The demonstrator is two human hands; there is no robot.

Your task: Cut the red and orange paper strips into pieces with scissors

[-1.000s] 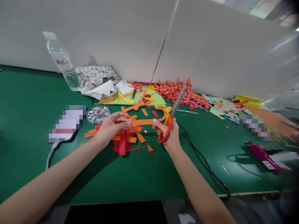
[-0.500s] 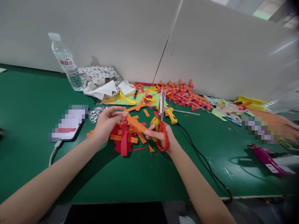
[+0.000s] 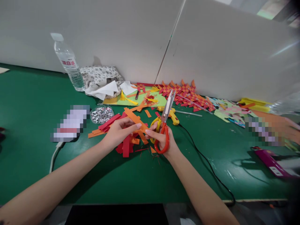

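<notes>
My right hand [image 3: 167, 139] is closed around scissors [image 3: 166, 114] with red and yellow handles, blades pointing up and away. Its thumb and fingertips also touch the lower end of an orange paper strip [image 3: 132, 116]. My left hand [image 3: 123, 129] pinches the same strip from the left, thumb on top. Beneath both hands lies a loose pile of orange and red strips [image 3: 126, 147], partly hidden by the left hand. Small paper scraps [image 3: 153, 150] are scattered just in front of the pile.
A round tray of googly eyes [image 3: 102, 114], a phone [image 3: 71, 123] and a water bottle [image 3: 69, 64] stand left. Behind are a yellow glue gun [image 3: 173, 117] and woven paper fish [image 3: 180, 95]. A purple power strip [image 3: 269, 162] and another person's blurred hand [image 3: 289, 128] are at right.
My left hand has slid right and down along the orange strip toward my right hand. The scissors' blades have tilted to the right. The view has shifted slightly.
</notes>
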